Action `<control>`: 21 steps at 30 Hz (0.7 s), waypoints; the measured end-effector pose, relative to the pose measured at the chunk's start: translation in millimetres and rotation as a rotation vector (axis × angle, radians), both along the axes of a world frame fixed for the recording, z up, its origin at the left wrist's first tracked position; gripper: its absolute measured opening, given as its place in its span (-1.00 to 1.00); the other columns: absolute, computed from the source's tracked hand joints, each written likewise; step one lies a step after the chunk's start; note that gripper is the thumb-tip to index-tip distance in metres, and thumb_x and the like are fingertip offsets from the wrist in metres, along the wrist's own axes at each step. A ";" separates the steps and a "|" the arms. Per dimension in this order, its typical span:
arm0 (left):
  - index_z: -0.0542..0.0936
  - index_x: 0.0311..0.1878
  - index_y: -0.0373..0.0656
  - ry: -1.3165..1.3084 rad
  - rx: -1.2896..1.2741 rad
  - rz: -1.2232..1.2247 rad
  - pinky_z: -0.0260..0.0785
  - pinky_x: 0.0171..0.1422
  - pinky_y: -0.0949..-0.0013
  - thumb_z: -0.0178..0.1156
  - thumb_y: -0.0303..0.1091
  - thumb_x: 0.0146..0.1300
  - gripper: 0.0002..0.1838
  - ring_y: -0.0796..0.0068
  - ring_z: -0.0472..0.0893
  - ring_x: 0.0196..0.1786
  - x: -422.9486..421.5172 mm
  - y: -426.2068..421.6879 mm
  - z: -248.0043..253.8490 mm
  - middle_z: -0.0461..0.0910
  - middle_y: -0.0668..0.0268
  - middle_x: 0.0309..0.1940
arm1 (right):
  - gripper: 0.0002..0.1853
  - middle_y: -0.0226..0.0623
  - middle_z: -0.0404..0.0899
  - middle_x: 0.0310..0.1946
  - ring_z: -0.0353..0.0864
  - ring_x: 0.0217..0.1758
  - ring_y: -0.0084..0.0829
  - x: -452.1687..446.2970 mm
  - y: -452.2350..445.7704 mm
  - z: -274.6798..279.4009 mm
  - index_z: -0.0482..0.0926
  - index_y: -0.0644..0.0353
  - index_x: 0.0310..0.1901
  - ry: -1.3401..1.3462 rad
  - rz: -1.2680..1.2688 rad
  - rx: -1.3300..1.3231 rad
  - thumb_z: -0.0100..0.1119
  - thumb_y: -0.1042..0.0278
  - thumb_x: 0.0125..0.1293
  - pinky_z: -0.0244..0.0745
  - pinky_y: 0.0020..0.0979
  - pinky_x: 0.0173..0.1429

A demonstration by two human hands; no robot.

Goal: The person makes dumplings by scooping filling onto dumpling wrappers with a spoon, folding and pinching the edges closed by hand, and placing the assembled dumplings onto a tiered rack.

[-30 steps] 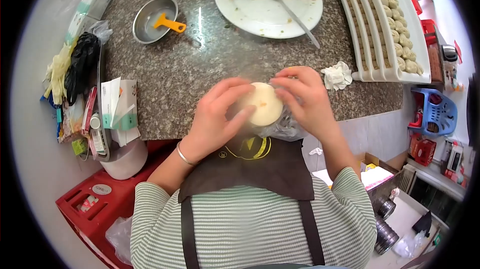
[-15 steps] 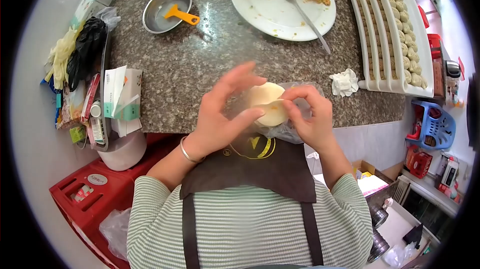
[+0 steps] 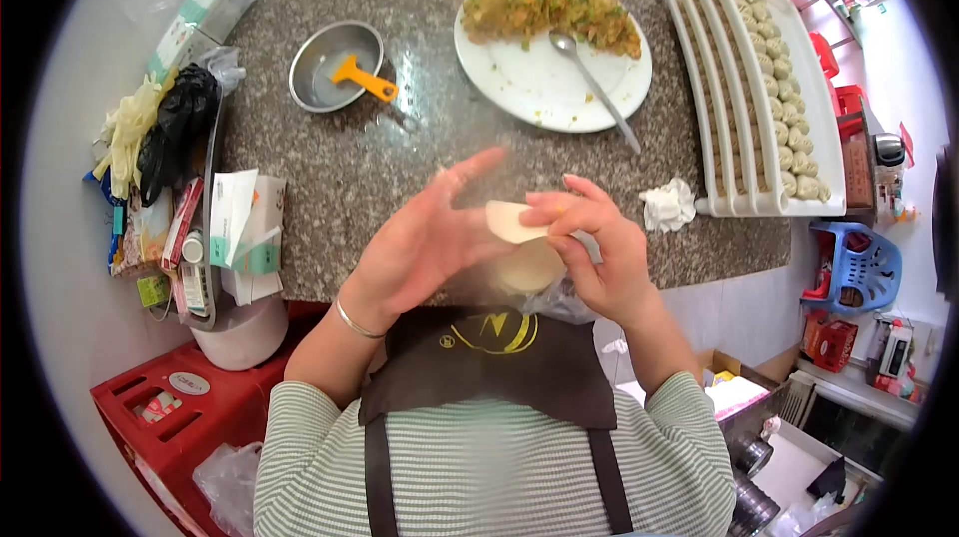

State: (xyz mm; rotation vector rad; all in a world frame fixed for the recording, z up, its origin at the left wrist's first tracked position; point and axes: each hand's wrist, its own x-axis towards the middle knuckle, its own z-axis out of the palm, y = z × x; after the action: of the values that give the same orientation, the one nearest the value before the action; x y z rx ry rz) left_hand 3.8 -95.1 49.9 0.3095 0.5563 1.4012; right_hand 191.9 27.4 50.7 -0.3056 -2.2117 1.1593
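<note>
Nearer the person than the plate (image 3: pixel 544 97), the right hand (image 3: pixel 604 247) pinches a dough wrapper (image 3: pixel 507 222), covering its right edge; the left hand (image 3: pixel 410 249), grip spread wide, blurs where contact cannot be told

No word, brand or number can be read with certainty. The dark apron (image 3: pixel 489 387) bears a yellow emblem (image 3: pixel 494 331): a zigzag stroke, somewhat like an N, over a curved line, with a small round yellow mark (image 3: pixel 447 342) to its left. At near left, a pale oval label (image 3: pixel 189 383) on the red plastic stool (image 3: pixel 125 399) carries blurred lettering. Print on the white-and-green carton (image 3: pixel 259 224) at left and the red carton (image 3: pixel 828 342) at right is too small to read.
</note>
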 end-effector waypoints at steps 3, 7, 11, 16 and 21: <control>0.21 0.46 -0.24 0.376 0.017 0.193 0.29 0.42 0.16 0.32 -0.34 0.25 -0.24 0.21 0.46 0.33 2.1 5.1 -6.5 0.49 0.02 0.24 | -0.95 -0.22 0.72 -0.23 0.65 0.12 -0.16 -2.2 8.6 -1.6 0.42 0.17 -0.15 -0.007 -0.033 -0.051 0.08 0.47 0.42 0.12 0.02 0.48; 0.61 -0.04 -0.27 1.028 0.333 0.271 0.44 0.14 0.46 0.33 -0.43 0.25 -0.75 0.46 0.58 0.16 7.1 31.1 -23.2 0.64 0.15 0.02 | -0.97 -0.21 0.68 -0.20 0.65 0.06 -0.21 -12.8 20.5 6.2 0.53 0.21 -0.21 0.038 -0.078 0.035 0.14 0.50 0.35 0.36 -0.12 0.29; 0.60 -0.03 -0.25 0.586 0.104 0.258 0.50 -0.03 0.48 0.25 -0.41 0.35 -0.82 0.56 0.66 -0.12 1.5 32.1 -18.5 0.68 0.34 -0.11 | -0.71 -0.09 0.54 -0.02 0.60 -0.01 -0.20 -5.4 73.3 -6.3 0.56 0.26 -0.01 -0.118 -0.407 0.182 0.27 0.51 0.23 0.52 -0.28 0.06; 0.57 0.06 -0.27 0.336 0.033 0.318 0.53 0.05 0.42 0.17 -0.42 0.40 -0.77 0.54 0.66 -0.07 -9.3 41.5 -29.4 0.68 0.29 -0.08 | -0.35 -0.11 0.39 0.01 0.55 -0.12 -0.20 -5.3 105.1 -37.8 0.34 0.10 0.31 -0.471 -0.462 0.087 0.37 0.45 0.18 0.53 -0.25 0.02; 0.51 0.18 -0.30 0.106 -0.041 0.268 0.51 0.18 0.32 0.08 -0.39 0.45 -0.69 0.46 0.64 0.06 -12.9 43.0 -36.4 0.64 0.25 0.03 | -0.58 -0.06 0.62 -0.26 0.62 -0.22 -0.13 -25.3 115.0 -17.1 0.49 0.15 0.21 -0.555 -0.416 -0.019 0.19 0.41 0.31 0.54 -0.24 0.00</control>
State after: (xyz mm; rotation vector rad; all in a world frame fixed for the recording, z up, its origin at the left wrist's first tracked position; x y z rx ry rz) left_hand -9.0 -52.0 13.5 0.2848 0.7340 1.6354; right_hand 166.6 142.5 33.7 -1.1527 -2.4200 0.9360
